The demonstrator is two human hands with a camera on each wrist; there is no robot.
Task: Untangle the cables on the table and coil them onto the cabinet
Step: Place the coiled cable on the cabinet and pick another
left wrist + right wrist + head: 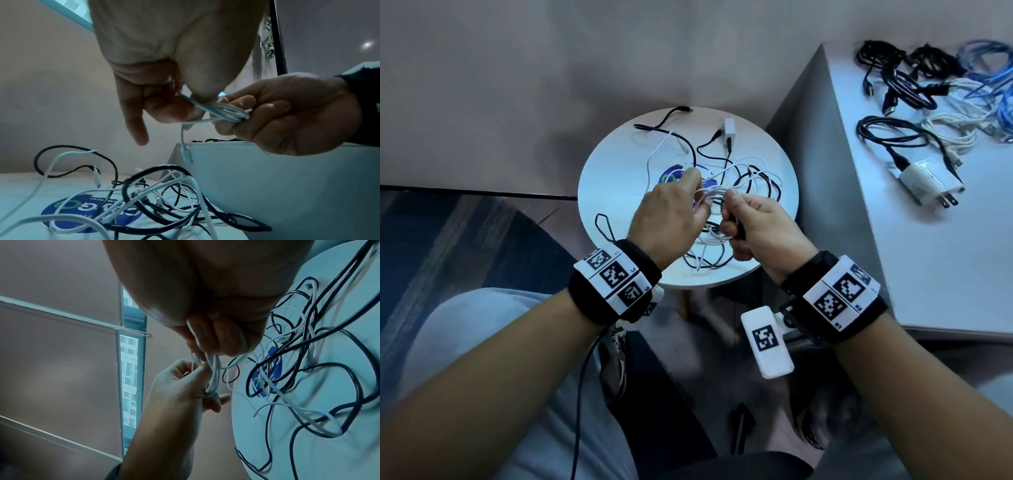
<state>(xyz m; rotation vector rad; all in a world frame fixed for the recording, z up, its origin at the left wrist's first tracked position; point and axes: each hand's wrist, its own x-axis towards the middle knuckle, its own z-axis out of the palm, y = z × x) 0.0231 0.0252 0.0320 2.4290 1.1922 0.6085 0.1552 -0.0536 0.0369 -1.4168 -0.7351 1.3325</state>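
Both hands meet just above the near half of the round table (pixel 599 192), gripping one white cable (pixel 224 112) gathered into a small bundle of loops. The left hand (pixel 671 216) pinches one end of the bundle between thumb and fingers; the right hand (pixel 760 226) closes its curled fingers around the other end. The bundle's long axis runs left to right between them, and a short plug end (pixel 186 154) hangs below. Beneath and beyond the hands lies the tangle of black and white cables (pixel 736 178). The cabinet (pixel 914 260), already holding coiled cables (pixel 914 78), stands to the right, nearer the right hand, which likely carries the bundle across.
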